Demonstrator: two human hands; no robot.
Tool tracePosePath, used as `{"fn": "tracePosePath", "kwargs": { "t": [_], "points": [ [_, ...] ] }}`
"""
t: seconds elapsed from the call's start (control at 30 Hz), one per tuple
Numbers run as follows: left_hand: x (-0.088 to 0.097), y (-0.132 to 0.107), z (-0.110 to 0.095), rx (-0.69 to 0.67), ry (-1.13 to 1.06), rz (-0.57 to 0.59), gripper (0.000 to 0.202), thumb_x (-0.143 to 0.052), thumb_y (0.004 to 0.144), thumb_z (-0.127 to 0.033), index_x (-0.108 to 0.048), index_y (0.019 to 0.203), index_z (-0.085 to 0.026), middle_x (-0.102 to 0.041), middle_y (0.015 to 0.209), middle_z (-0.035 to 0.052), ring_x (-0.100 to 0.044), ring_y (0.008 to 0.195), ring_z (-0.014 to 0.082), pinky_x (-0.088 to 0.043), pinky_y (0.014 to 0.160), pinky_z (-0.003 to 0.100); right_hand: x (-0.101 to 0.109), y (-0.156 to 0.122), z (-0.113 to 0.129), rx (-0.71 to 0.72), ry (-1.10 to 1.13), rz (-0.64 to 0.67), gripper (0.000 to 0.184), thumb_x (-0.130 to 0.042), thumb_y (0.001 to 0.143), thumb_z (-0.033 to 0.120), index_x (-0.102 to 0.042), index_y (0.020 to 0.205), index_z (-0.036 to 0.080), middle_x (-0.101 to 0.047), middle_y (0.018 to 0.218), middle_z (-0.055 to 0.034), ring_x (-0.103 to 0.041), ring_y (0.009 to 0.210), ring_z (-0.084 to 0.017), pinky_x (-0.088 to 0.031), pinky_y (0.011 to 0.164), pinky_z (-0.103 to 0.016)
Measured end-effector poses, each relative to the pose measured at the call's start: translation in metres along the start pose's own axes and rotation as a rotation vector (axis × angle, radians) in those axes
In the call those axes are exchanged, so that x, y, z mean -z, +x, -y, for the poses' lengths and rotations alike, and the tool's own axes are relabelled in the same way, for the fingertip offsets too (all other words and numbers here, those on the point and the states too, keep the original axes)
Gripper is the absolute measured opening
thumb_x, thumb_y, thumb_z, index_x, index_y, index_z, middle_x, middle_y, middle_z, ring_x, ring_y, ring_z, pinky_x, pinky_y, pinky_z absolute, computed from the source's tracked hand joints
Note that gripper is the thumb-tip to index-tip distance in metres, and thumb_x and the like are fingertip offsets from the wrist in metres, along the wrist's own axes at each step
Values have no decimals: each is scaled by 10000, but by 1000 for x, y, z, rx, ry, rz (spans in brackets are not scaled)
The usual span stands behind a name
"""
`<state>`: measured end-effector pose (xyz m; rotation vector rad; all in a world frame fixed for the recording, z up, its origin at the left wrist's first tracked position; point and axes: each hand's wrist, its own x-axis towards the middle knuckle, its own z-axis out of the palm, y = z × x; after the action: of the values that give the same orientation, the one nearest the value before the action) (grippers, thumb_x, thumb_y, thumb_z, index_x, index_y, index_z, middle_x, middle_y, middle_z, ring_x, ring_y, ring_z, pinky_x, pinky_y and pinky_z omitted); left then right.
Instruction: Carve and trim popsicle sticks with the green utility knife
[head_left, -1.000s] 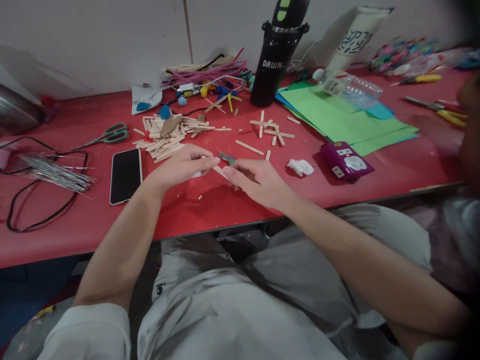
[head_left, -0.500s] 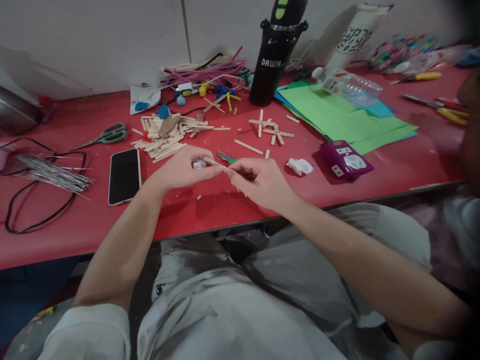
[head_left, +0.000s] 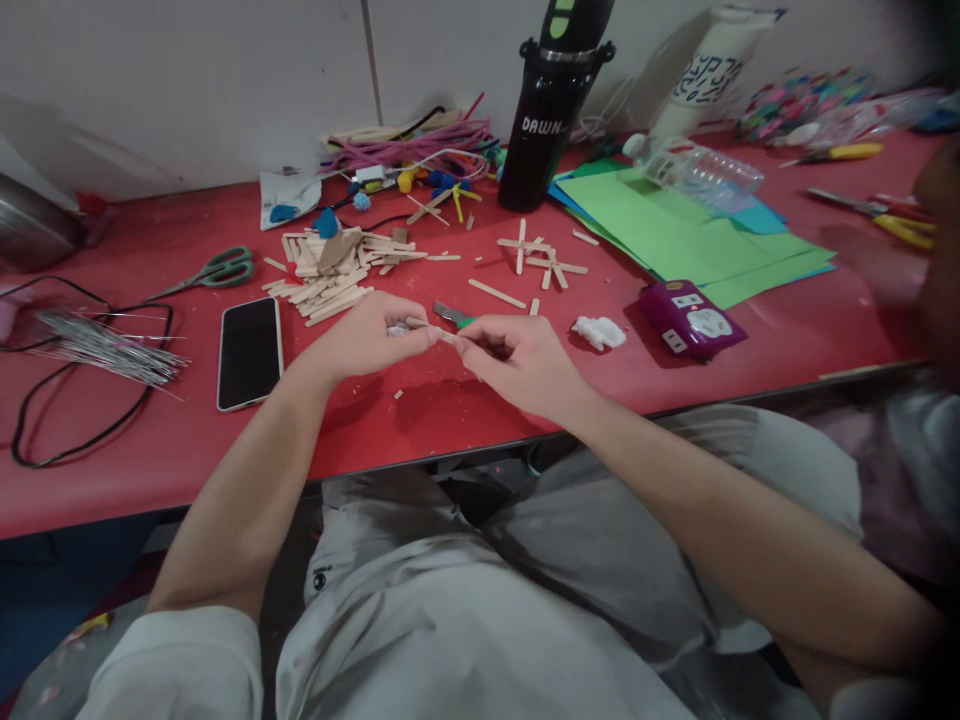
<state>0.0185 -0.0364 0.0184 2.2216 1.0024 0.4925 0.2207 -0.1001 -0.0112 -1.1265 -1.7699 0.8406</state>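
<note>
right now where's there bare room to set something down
One bare patch lies right of the purple adapter, in front of the green paper; another between the scissors and the white packet. It's crowded from the left hand back through the stick pile to the pink cords.

Against the back edge of the red table, a black bottle marked DAWN stands upright beside green sheets, with a clear plastic bottle lying across them. Near the front edge, right of the middle, sits a purple socket adapter. Left of the middle, a dark-screened phone lies between the green-handled scissors and the front edge.
</note>
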Motion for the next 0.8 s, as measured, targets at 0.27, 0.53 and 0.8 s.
{"fn": "tracePosePath", "kwargs": {
  "t": [0.27, 0.53, 0.8],
  "points": [
    [0, 0, 5, -20, -11, 23, 249, -522, 821, -311, -559, 639, -146, -384, 518, -66, -309, 508, 59, -251, 509, 233, 2, 2, -2, -36, 24, -3, 178, -582, 868, 266, -648, 757, 143, -509, 585, 29, -430, 522, -85, -334, 512, -242],
    [2, -1, -3, -38, -180, 100, 393, -491, 883, -388, -499, 565, -158, -443, 494, -44, -355, 469, 60, -280, 500, 233, 3, 4, -4, -23, -8, 12, 198, -587, 893, 307, -674, 817, 146, -538, 633, 17, -443, 569, -92, -347, 540, -243],
    [-4, 1, -5, 1, -204, 117, 379, -515, 864, -366, -476, 548, -162, -427, 490, -49, -360, 473, 60, -291, 508, 232, -3, 4, -4, -65, 24, -8, 282, -638, 865, 375, -648, 694, 150, -482, 579, 32, -360, 542, -78, -295, 505, -247]
  ]
}}
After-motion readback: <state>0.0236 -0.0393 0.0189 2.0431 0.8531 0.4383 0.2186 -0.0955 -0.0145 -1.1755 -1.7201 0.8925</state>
